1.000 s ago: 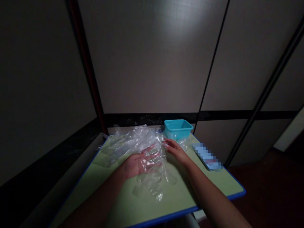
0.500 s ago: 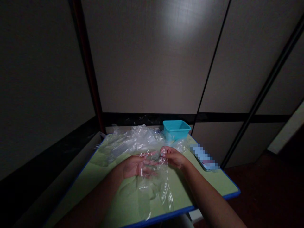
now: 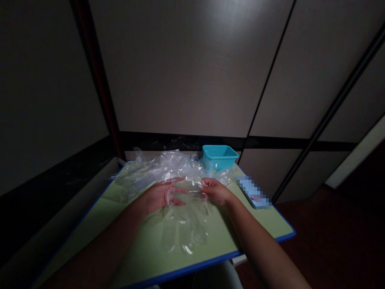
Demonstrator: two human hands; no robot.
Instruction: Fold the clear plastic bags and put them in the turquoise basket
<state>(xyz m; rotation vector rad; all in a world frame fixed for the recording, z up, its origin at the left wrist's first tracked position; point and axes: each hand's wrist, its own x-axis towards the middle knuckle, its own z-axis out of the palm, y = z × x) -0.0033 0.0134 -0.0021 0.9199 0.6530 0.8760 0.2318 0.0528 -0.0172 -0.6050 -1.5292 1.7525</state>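
A clear plastic glove (image 3: 186, 226) hangs between my hands over the green tabletop, its fingers pointing toward the table's front edge. My left hand (image 3: 164, 195) has its fingers spread, with the thin film against or around the fingertips; how far they are inside is unclear. On the right, the thumb and fingers of my right hand (image 3: 214, 190) pinch the glove's upper edge. Behind both hands lies a crumpled heap of clear plastic (image 3: 177, 164).
A turquoise basket (image 3: 221, 158) stands at the back of the green table (image 3: 126, 241), which has a blue rim. A flat, pixelated object (image 3: 254, 192) lies near the right edge. Cabinet panels (image 3: 186, 80) rise behind.
My left hand has moved slightly left, its fingers further from my right hand and spread wider. The glove hangs more spread out. The whole view has shifted a little.
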